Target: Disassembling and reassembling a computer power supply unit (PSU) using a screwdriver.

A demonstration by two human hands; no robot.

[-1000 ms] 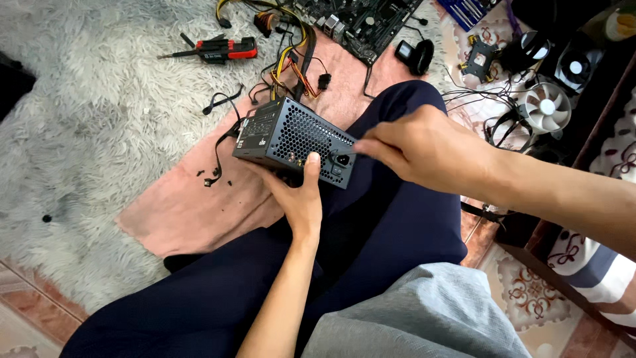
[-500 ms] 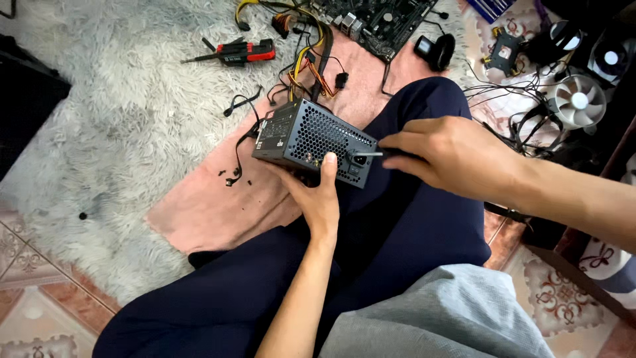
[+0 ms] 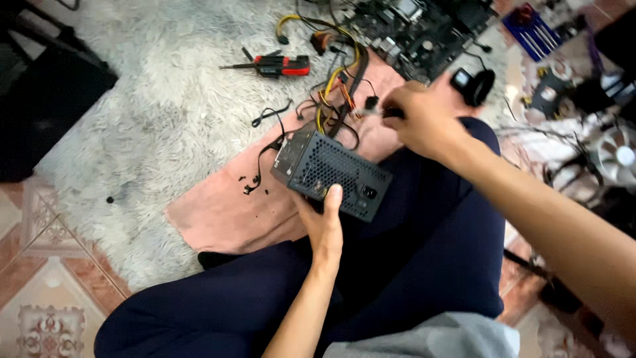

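Behind power supply: cables, motherboard

Single head view: my camera looks steeply down, close over my lap and the rug beyond.

shaggy grey rug over patterned floor tiles, daylight.
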